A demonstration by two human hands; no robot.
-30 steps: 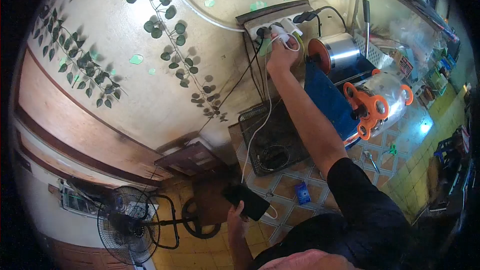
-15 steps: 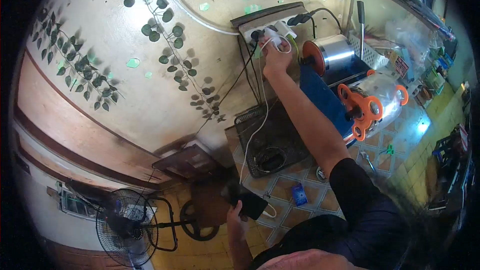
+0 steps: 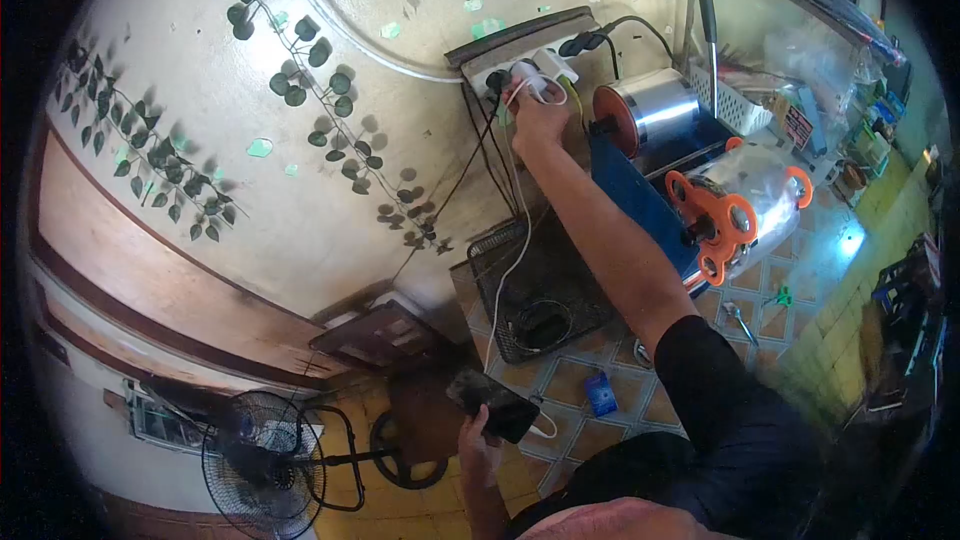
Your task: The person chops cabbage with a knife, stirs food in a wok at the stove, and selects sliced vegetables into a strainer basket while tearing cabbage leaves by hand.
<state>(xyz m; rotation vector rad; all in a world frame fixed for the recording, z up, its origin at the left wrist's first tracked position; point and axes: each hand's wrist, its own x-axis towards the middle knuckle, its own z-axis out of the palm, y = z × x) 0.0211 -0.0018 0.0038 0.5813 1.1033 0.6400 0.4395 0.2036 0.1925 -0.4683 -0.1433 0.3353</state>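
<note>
My right hand (image 3: 538, 118) is up at the wall outlet strip, its fingers closed around a white charger plug (image 3: 525, 71). A white cable (image 3: 512, 270) loops by those fingers and hangs down to a black smartphone (image 3: 495, 406). Down low, my left hand (image 3: 480, 445) grips that smartphone by its near edge, with the thumb over it. Beside my right hand, a white adapter (image 3: 553, 66) and dark plugs sit in the outlet strip (image 3: 480, 67). Whether the charger is fully seated in its socket is hidden by my fingers.
A black mesh tray (image 3: 497, 325) with a coiled cable lies on the tiled tabletop, near a blue packet (image 3: 600, 394). To the right stands a blue machine (image 3: 635, 195) with a metal drum and orange-ended clear roll (image 3: 755, 210). A standing fan (image 3: 262, 465) is at lower left.
The view has shifted slightly. The smartphone has tilted in my left hand, so more of its dark glossy face shows. My right hand stays on the charger plug.
</note>
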